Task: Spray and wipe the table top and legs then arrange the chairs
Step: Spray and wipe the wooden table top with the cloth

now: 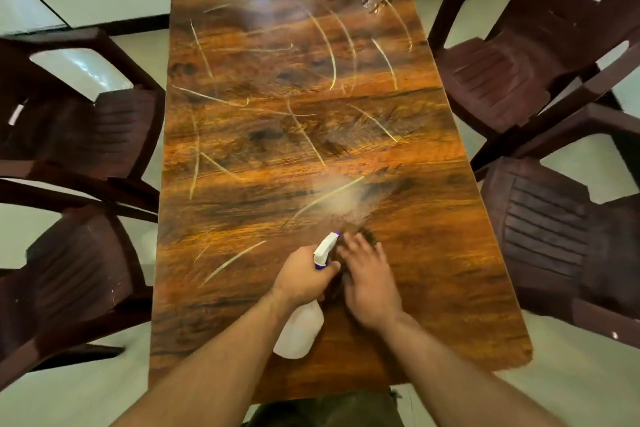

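low in the middle of the frame your left hand point(304, 276) grips the spray bottle point(300, 331) by its neck, a puff of mist point(343, 201) just above the nozzle, while your right hand point(371, 286) lies just beside it, fingers fairly straight, pressing what looks like a dark cloth point(367, 236). by my reading you're early: the table top point(277, 121) shows streaks and droplets higher up, and the legs and the chairs point(543, 246) at both sides are not yet done.

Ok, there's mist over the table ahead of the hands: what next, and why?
Probably slide the right hand and the dark cloth under it forward into the mist on the table: that patch looks wet and unwiped, and the left hand is gripping the spray bottle.
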Demonstrator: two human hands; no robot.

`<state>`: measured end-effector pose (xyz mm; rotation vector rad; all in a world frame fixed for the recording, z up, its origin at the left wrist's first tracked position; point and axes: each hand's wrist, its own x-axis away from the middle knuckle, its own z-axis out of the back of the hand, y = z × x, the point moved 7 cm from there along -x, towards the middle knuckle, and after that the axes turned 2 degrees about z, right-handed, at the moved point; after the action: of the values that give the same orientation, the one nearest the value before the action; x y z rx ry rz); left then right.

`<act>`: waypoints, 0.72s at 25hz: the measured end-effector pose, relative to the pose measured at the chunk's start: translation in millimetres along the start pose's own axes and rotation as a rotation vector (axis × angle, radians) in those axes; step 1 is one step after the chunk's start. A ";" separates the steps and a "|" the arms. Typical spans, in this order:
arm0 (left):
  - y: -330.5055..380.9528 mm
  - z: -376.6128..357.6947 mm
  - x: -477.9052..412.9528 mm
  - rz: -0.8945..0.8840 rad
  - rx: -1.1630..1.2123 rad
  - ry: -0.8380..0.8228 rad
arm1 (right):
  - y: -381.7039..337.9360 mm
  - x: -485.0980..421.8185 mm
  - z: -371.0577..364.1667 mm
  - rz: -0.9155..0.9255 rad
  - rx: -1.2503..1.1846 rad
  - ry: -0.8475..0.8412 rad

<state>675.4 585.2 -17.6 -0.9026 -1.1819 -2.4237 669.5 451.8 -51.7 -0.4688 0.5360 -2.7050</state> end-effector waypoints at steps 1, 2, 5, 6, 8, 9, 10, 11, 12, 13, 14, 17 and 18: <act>4.5 2.3 -4.9 -0.005 0.009 0.010 | -5.5 11.9 -3.0 0.176 -0.005 -0.122; 8.9 4.6 -7.4 -0.004 0.025 0.008 | 5.7 10.4 3.2 0.300 -0.011 -0.181; 18.2 13.0 -18.1 0.071 0.031 0.013 | 76.8 -53.1 38.7 0.025 0.044 0.007; 20.9 16.4 -20.0 0.094 0.023 0.033 | 102.5 -74.9 58.8 -0.261 0.037 0.130; 25.2 23.4 -25.9 0.101 0.004 0.085 | 99.1 -101.1 71.9 -0.543 -0.011 0.179; 28.3 25.5 -29.3 0.097 0.002 0.090 | 74.1 -109.2 65.1 -0.443 0.012 0.133; 31.2 27.0 -33.5 0.080 0.016 0.090 | 41.2 -107.6 46.6 -0.209 0.051 0.035; 33.7 27.9 -38.1 0.063 0.029 0.095 | 9.8 -90.3 24.2 0.088 0.086 -0.101; 37.8 28.8 -43.6 0.048 0.029 0.106 | -7.8 -62.7 11.0 0.360 0.110 -0.224; 43.3 29.1 -48.2 0.038 0.019 0.112 | -3.8 -41.3 11.4 0.546 0.113 -0.302; 49.6 27.8 -52.6 0.027 0.023 0.108 | 15.9 -38.0 20.0 0.651 0.092 -0.301; 69.1 17.9 -65.3 0.013 0.031 0.044 | 113.6 -95.6 68.1 0.144 0.070 -0.027; 75.4 16.0 -68.7 0.009 0.018 0.046 | 141.2 -110.3 88.7 -0.160 0.048 0.087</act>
<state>772.4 550.6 -9.7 -0.8406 -1.1780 -2.4096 838.2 345.0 -60.4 -0.3987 0.4737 -2.8957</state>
